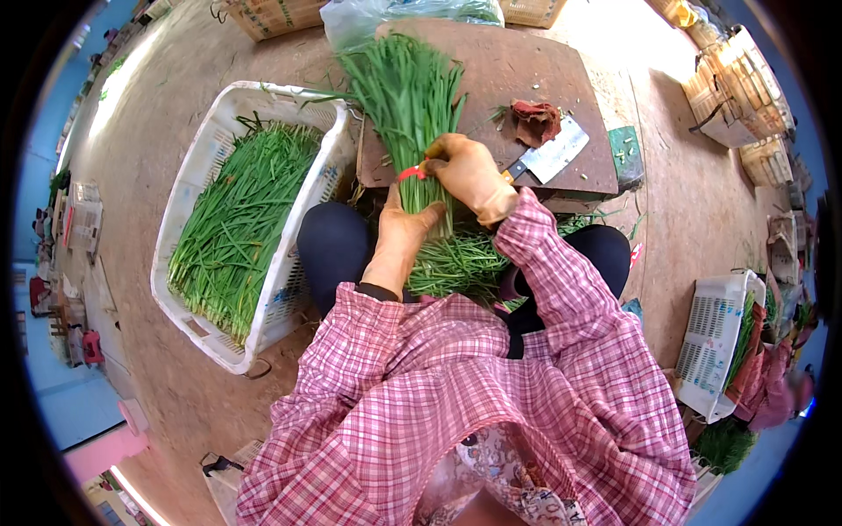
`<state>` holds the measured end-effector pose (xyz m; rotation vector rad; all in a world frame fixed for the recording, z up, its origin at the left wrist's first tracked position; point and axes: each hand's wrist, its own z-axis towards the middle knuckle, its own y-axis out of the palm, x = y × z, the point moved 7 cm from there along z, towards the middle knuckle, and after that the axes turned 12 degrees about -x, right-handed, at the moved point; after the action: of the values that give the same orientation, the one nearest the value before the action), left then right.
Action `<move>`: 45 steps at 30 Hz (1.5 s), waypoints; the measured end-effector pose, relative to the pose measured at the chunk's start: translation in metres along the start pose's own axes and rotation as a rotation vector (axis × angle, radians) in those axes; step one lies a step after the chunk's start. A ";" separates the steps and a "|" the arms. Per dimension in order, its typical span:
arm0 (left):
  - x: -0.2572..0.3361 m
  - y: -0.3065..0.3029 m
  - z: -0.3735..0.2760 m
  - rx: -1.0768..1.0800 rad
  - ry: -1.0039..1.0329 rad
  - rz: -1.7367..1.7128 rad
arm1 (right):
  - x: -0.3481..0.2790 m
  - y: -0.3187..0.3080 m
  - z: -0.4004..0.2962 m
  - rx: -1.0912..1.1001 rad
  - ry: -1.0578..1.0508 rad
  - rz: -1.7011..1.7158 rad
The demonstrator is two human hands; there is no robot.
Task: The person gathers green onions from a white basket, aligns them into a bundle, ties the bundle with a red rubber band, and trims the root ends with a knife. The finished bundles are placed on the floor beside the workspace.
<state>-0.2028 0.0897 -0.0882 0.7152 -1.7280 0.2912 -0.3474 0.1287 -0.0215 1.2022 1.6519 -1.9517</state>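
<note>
A bundle of long green leafy stalks, likely garlic chives (pixel 411 98), lies with its leaves over a low wooden board (pixel 539 59). Gloved, my left hand (pixel 404 230) is wrapped around the pale stem end. At the red tie (pixel 412 173) around the bundle, my right hand (pixel 468 174), also gloved, has its fingers pinched; whether they hold the tie's end is hard to tell. A cleaver (pixel 552 151) rests on the board right of my right hand, beside a crumpled reddish cloth (pixel 536 123). Loose chives (pixel 457 263) lie below the bundle, between my knees.
Left of my knee stands a white plastic crate (pixel 263 269) filled with chives. A clear plastic bag (pixel 348 23) sits beyond the board. A green block (pixel 625 154) adjoins the board's right edge. Another white crate (pixel 710 342) stands far right, near a person in pink (pixel 769 394).
</note>
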 end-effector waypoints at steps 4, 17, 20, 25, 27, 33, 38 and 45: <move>0.012 -0.007 -0.021 0.131 0.057 0.627 | 0.016 -0.014 -0.052 0.104 0.264 0.214; -0.029 0.018 -0.018 -0.350 -0.240 -0.711 | 0.013 0.056 -0.123 -0.154 0.337 1.054; -0.048 0.004 -0.007 -0.187 -0.302 -0.703 | 0.015 0.062 -0.128 -0.145 0.269 1.076; -0.027 0.034 -0.014 -0.429 -0.223 -0.491 | 0.039 0.015 -0.134 -0.167 0.216 0.859; 0.018 0.051 -0.037 -0.599 0.183 0.358 | 0.018 0.001 -0.148 -0.071 0.183 0.992; 0.096 0.114 -0.102 -0.395 -0.003 -0.141 | -0.017 -0.062 -0.216 0.393 -0.020 1.223; 0.131 0.169 -0.043 -0.918 0.284 0.411 | 0.016 -0.134 -0.355 0.824 -0.059 1.117; 0.097 0.174 0.012 -0.745 0.099 0.468 | 0.063 -0.163 -0.659 1.506 -0.329 1.095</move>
<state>-0.3288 0.1890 0.0298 -0.2447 -1.7193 -0.0158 -0.2414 0.7979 0.0513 1.4434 -0.8897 -2.0919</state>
